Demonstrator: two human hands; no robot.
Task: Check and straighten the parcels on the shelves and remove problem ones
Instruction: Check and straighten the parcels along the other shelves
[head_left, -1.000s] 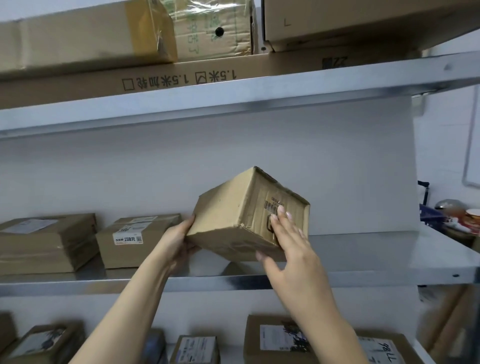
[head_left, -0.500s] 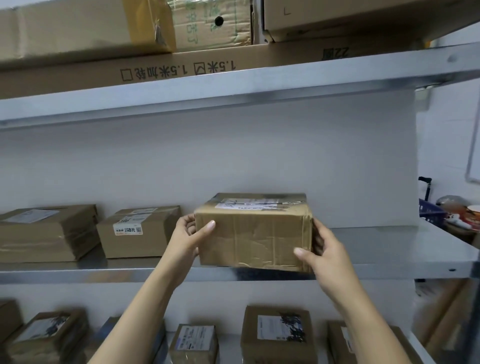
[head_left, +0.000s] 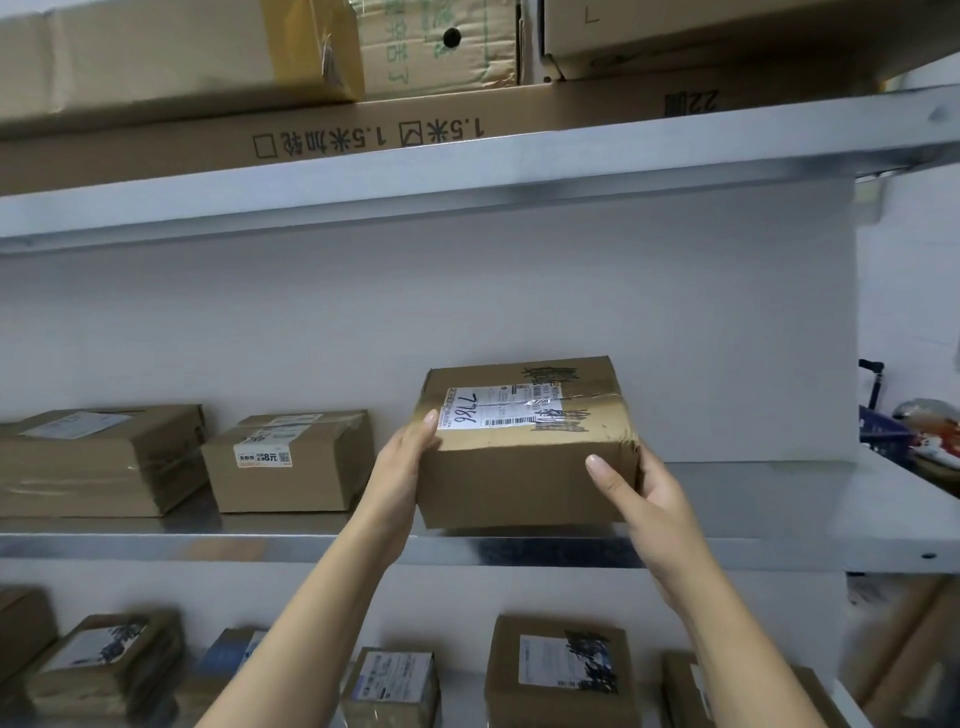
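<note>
Left grip and right grip hold the brown cardboard parcel, one on each side; the left thumb lies on the top edge just beside the white label, and the right thumb presses on the near face, with the other fingers hidden round the sides; a grip on each side lets the person turn the parcel a little either way, so I think that is why it is held like this. The parcel is at the near edge of the middle shelf, to the right of the sticker box and apart from it; I cannot tell if it sits on the metal or hangs just above it. Its label faces up, with big pen numbers and a bar code showing; that way it can be read from the front, which fits the checking job. Its near face looks about level with the shelf edge, like the sticker box and the flat box far left; I think it is being lined up with them. More labelled parcels lie on the shelf below.
</note>
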